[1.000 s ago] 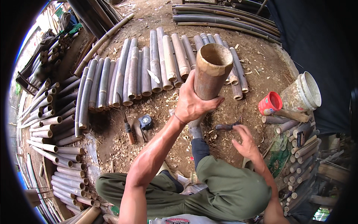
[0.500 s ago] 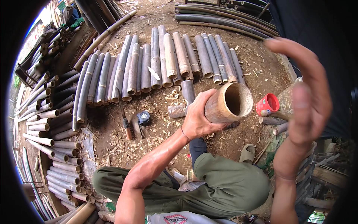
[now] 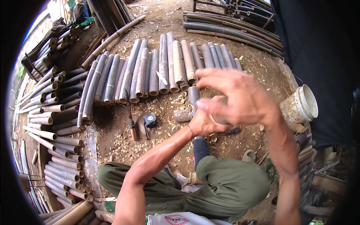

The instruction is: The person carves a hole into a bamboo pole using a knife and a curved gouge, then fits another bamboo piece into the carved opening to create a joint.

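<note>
My left hand (image 3: 205,119) is wrapped round a short bamboo tube (image 3: 221,119), held above the ground in front of my knees. Most of that tube is hidden behind my right hand (image 3: 245,97), which is over its end with the fingers apart and a little smeared by motion. I cannot tell whether the right palm touches the tube. Just beyond the left hand, a grey bamboo piece (image 3: 193,96) stands out from the shavings, with another short piece (image 3: 182,115) beside it.
A knife with a wooden handle (image 3: 133,132) and a blue-black tape measure (image 3: 150,120) lie left of my hands. Cut bamboo tubes (image 3: 153,80) line the ground ahead. Stacked bamboo (image 3: 62,176) fills the left side. A stained white bucket (image 3: 300,105) stands right.
My right hand has swung left from the far right to over the tube's end. The bucket now shows, while the red cup is out of sight.
</note>
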Demonstrator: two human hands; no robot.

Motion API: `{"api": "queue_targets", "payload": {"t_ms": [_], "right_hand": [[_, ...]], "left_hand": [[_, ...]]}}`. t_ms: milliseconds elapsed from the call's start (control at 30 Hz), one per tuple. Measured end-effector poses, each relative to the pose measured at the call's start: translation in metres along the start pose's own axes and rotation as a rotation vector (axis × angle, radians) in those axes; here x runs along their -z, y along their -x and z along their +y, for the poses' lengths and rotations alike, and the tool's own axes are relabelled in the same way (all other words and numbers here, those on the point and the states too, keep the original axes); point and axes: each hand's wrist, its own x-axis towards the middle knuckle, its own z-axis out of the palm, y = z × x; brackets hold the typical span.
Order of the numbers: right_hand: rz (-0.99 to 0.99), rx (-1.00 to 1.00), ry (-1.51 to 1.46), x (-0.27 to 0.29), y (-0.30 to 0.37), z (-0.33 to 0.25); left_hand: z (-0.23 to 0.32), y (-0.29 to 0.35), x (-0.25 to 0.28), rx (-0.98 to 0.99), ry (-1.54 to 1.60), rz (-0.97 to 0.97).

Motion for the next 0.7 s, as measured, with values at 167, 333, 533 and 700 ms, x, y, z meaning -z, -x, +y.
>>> {"api": "queue_targets", "payload": {"t_ms": [167, 333, 533, 700], "right_hand": [[0.048, -0.112, 0.049, -0.009, 0.001, -0.005], [0.306, 0.003, -0.551, 0.018, 0.012, 0.014], [0.913, -0.177, -0.603, 0.106, 0.061, 0.001], [0.699, -0.506, -0.579, 0.034, 0.137, 0.088]], "left_hand": [[0.009, 0.006, 0.005, 0.156, 0.009, -0.038], [0.007, 0.01, 0.006, 0.148, 0.024, 0.003], [0.017, 0.008, 0.006, 0.113, -0.126, 0.032], [0.024, 0.007, 0.0, 0.184, -0.142, 0.002]]}}
